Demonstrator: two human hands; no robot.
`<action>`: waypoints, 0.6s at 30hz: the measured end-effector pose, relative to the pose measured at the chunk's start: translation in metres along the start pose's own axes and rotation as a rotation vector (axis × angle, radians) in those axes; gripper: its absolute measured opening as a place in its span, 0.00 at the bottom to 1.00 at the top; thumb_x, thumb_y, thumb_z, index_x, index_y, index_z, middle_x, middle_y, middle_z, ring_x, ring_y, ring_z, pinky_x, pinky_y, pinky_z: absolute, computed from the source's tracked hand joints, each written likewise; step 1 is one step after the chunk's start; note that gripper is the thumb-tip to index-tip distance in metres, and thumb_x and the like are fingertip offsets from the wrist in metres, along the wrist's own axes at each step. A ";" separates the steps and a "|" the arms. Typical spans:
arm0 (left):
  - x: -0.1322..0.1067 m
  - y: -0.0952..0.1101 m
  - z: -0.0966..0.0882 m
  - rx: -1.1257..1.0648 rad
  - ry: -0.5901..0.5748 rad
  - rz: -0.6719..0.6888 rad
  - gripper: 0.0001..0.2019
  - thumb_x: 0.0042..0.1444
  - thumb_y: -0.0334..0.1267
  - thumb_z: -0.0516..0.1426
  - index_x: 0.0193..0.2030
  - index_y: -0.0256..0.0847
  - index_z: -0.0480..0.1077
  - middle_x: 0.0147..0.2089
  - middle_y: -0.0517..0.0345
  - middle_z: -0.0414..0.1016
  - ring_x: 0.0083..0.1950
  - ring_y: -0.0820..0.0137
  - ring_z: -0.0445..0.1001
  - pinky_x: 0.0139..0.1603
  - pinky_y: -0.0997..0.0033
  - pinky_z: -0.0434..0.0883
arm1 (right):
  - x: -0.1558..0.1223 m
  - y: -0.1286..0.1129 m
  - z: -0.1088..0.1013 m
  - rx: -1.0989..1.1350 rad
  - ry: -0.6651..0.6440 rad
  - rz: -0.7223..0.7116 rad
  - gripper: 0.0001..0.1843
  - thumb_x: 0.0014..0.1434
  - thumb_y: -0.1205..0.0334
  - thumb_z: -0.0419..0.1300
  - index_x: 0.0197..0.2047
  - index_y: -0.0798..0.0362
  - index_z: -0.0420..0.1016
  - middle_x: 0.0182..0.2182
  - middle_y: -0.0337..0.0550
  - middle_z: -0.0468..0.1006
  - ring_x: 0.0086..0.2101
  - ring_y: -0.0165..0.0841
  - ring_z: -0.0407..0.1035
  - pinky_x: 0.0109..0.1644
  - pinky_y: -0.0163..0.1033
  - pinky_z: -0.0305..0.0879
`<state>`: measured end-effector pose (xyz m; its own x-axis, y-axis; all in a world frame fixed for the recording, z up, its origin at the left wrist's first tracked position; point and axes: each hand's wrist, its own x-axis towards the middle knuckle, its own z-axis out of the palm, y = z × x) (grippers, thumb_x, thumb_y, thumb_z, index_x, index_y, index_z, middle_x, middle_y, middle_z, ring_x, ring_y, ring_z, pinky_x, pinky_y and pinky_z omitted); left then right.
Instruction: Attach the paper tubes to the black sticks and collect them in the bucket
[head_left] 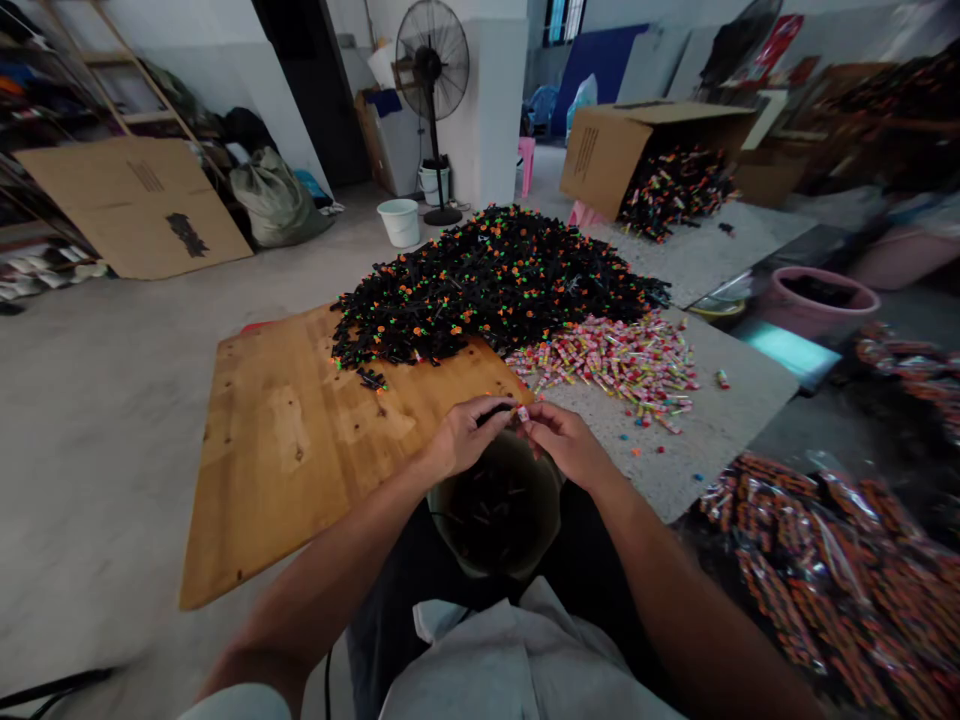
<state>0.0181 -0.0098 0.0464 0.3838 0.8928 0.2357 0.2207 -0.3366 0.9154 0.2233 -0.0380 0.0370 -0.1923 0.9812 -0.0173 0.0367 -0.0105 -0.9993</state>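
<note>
My left hand [466, 437] and my right hand [566, 440] meet above a round bucket [450, 510] that sits between my knees. Both hands pinch a small piece [521, 411] between the fingertips; it looks pink and white at one end and black at the other. The bucket holds dark pieces. Just beyond the hands lies a wooden board [300, 440]. A big heap of black pieces with orange and green tips [495, 280] spreads over the board's far end. To its right lies a pile of small pink wrapped pieces [615, 360].
Bags of orange-and-black packed pieces [832, 570] lie at my right. A pink tub [817, 300] and a tipped cardboard box [637, 150] spilling more pieces stand further back. A standing fan [433, 80], a white bucket [399, 220] and flat cardboard [135, 205] are behind.
</note>
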 end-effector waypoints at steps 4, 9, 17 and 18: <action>-0.004 0.006 -0.002 0.045 -0.026 0.072 0.14 0.69 0.44 0.57 0.53 0.43 0.80 0.45 0.52 0.84 0.46 0.64 0.81 0.50 0.65 0.77 | -0.004 -0.007 -0.001 -0.029 -0.023 -0.027 0.18 0.64 0.47 0.65 0.46 0.51 0.86 0.26 0.37 0.77 0.24 0.29 0.67 0.29 0.35 0.67; -0.007 0.014 -0.006 0.046 -0.079 0.099 0.15 0.70 0.44 0.56 0.55 0.42 0.80 0.50 0.49 0.84 0.51 0.62 0.81 0.57 0.62 0.75 | -0.007 -0.008 -0.007 -0.110 -0.022 -0.053 0.18 0.64 0.49 0.65 0.50 0.49 0.87 0.28 0.38 0.80 0.25 0.30 0.70 0.32 0.36 0.68; -0.010 0.018 -0.009 0.096 -0.116 0.166 0.15 0.71 0.41 0.56 0.58 0.43 0.79 0.52 0.48 0.83 0.53 0.61 0.81 0.58 0.61 0.75 | -0.013 -0.015 -0.007 -0.013 0.008 -0.049 0.17 0.61 0.48 0.69 0.48 0.49 0.87 0.29 0.38 0.80 0.25 0.30 0.70 0.31 0.36 0.69; -0.010 0.018 -0.008 0.093 -0.114 0.167 0.15 0.71 0.41 0.56 0.58 0.43 0.79 0.52 0.48 0.83 0.52 0.61 0.81 0.57 0.61 0.75 | -0.013 -0.016 -0.007 0.053 -0.010 -0.025 0.17 0.61 0.47 0.69 0.46 0.50 0.87 0.26 0.37 0.78 0.25 0.29 0.69 0.30 0.35 0.69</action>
<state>0.0106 -0.0221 0.0631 0.5194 0.7848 0.3381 0.2253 -0.5074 0.8317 0.2316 -0.0490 0.0535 -0.2021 0.9793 0.0073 -0.0200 0.0033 -0.9998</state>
